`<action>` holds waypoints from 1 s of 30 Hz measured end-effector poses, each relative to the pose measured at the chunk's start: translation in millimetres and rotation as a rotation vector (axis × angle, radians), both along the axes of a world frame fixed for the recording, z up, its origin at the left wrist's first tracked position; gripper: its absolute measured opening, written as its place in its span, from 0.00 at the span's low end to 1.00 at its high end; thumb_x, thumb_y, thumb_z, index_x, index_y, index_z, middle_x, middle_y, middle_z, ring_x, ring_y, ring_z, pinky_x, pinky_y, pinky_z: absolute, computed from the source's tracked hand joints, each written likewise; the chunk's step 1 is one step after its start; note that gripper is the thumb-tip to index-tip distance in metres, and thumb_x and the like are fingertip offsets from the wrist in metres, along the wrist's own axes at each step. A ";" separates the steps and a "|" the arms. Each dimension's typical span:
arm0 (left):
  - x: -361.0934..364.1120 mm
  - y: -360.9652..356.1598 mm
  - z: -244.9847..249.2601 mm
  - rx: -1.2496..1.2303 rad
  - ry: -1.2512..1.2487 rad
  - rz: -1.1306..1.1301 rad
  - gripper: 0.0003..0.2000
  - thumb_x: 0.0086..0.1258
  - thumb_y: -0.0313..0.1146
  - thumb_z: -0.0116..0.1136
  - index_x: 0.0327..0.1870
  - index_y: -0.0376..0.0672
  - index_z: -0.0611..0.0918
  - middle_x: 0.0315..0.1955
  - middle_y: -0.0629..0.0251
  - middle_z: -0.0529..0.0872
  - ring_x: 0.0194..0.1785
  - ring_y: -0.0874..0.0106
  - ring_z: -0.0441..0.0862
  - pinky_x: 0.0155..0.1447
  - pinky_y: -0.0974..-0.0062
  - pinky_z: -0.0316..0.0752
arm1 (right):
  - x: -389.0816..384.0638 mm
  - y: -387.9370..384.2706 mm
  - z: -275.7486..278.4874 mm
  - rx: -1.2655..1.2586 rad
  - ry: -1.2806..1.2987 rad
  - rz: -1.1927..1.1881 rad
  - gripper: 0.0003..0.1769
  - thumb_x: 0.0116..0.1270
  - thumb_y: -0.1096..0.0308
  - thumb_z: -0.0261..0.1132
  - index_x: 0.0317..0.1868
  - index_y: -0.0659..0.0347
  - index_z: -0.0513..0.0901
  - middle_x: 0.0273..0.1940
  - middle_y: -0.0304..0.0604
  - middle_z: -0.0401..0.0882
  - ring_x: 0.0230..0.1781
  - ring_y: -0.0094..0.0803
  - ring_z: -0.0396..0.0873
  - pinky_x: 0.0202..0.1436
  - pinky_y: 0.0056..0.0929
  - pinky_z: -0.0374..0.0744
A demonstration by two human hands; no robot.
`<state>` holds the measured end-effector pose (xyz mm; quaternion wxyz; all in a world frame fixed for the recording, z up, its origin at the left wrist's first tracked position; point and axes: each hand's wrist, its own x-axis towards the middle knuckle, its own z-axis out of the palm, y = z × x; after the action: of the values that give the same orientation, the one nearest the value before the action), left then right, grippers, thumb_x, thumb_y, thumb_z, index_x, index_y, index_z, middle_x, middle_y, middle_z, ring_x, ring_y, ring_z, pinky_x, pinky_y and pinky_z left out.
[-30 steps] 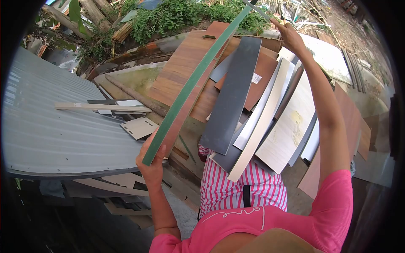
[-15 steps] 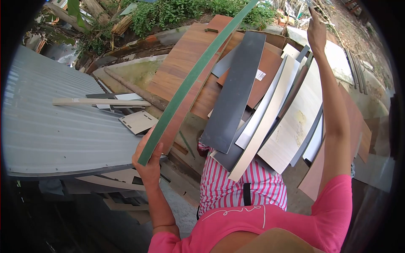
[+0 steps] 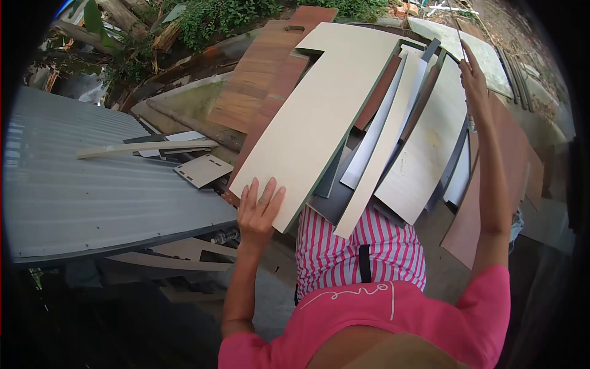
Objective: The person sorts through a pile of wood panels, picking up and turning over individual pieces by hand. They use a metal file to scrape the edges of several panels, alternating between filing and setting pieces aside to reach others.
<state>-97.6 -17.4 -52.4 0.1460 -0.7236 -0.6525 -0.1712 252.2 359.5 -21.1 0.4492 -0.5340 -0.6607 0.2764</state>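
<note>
A wide cream board with a green edge and a notch at its far left corner lies over the pile of boards. My left hand rests on its near left end, fingers spread flat. At the upper right my right hand is closed around a thin, dark, rod-like thing pointing up and away; its kind cannot be made out. To the right of the cream board are a narrow beige strip and a pale, stained board.
Corrugated metal sheeting fills the left side, with loose offcuts on it. Wood-grain panels lie behind the pile. Brown boards lean at the right. Plants grow at the back.
The green-edged board has turned from standing on edge to lying cream face up. My left hand has gone from gripping its end to lying flat on it. My right hand has come lower.
</note>
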 end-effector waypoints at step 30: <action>281.6 64.8 -46.0 -1.610 -2.083 0.088 0.43 0.65 0.48 0.60 0.71 0.37 0.46 0.68 0.42 0.53 0.69 0.48 0.59 0.71 0.55 0.54 | 320.5 -311.7 -110.5 -0.348 -0.625 -0.933 0.20 0.70 0.52 0.51 0.56 0.49 0.79 0.48 0.51 0.75 0.51 0.48 0.74 0.54 0.40 0.71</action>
<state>184.0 47.4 -98.3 -0.8854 -0.1158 -0.4001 -0.2062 572.7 47.8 -131.6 0.2131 -0.8904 -0.4018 -0.0167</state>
